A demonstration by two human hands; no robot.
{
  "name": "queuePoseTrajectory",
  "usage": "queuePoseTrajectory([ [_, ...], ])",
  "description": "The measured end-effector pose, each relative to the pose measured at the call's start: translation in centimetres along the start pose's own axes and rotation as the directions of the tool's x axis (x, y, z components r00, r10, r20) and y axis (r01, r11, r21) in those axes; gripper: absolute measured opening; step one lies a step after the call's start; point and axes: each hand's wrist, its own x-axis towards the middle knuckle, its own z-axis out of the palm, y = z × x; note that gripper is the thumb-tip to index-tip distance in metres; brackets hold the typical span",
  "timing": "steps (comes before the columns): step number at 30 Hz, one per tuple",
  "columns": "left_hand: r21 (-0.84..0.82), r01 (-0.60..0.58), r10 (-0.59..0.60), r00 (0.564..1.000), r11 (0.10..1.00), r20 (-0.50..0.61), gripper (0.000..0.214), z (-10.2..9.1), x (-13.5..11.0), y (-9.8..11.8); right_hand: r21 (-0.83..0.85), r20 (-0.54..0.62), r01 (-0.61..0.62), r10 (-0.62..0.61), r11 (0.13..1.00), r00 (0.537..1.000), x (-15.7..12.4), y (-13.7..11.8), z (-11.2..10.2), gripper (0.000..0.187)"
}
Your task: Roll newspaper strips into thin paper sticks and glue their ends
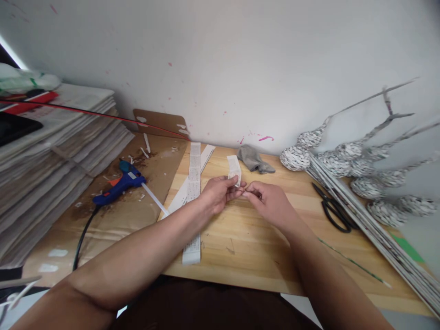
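My left hand (223,192) is closed on a short printed newspaper strip (234,167), its thumb pressed on the paper and the free end pointing at the wall. Close by its fingertips, my right hand (266,199) makes a pinch. A thin green stick (354,261) with a pale tip runs from under my right forearm in line with that pinch; the arm hides its middle. Left of the hands, a long newspaper strip (194,172) lies across other paper strips (178,201), partly beneath my left forearm.
A blue glue gun (120,185) lies on stained cardboard (165,158) beside a tall newspaper stack (68,146). Black scissors (335,211), a bundle of paper tubes (371,233) and several woven paper bulbs (295,158) are right. A grey cloth (254,160) sits near the wall.
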Motion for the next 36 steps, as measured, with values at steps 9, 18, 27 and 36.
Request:
queuePoseTrajectory([
  [9,-0.011,-0.014,0.014,1.0,1.0,-0.014,0.018,0.16,-0.11,0.08,0.03,-0.017,-0.019,0.02,0.999,1.0,0.0,-0.12,0.0,0.018],
  [18,-0.008,-0.014,0.014,1.0,1.0,-0.021,0.018,0.2,0.0,0.03,0.004,-0.012,-0.002,0.002,1.0,1.0,-0.04,-0.17,0.1,0.017],
  [27,0.003,-0.02,0.02,0.999,1.0,-0.03,0.018,0.23,-0.13,0.01,0.017,0.052,-0.01,0.009,1.0,0.999,0.05,-0.19,-0.02,0.024],
  [36,0.012,-0.019,0.02,0.999,1.0,-0.029,0.016,0.19,-0.09,0.08,0.052,0.128,-0.015,0.008,0.999,0.992,0.02,-0.18,-0.04,0.029],
])
